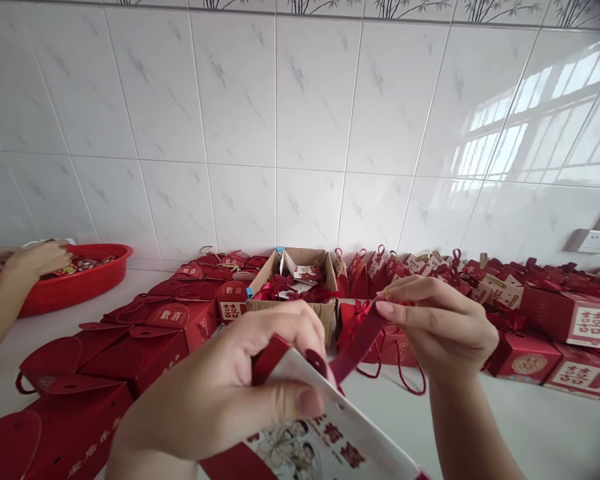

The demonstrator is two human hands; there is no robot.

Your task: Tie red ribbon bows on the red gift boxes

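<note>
My left hand (230, 387) is closed around the upper edge of a red and white gift box (300, 440) with printed figures and characters, tilted at the bottom of the view. From the box's top edge a dark red ribbon (360, 343) runs up to the right. My right hand (440, 327) pinches the ribbon's upper end between thumb and fingertips. Part of the box lies below the frame. Behind the hands stands an open cardboard box (260, 280) holding ribbons and printed cards.
Rows of red gift boxes (155, 347) fill the left of the white counter (375, 400). More red boxes (545, 353) with ribbon loops are stacked at the right. At far left another person's hand (43, 260) is over a red basin (100, 277) of wrapped sweets. A tiled wall (310, 120) stands behind.
</note>
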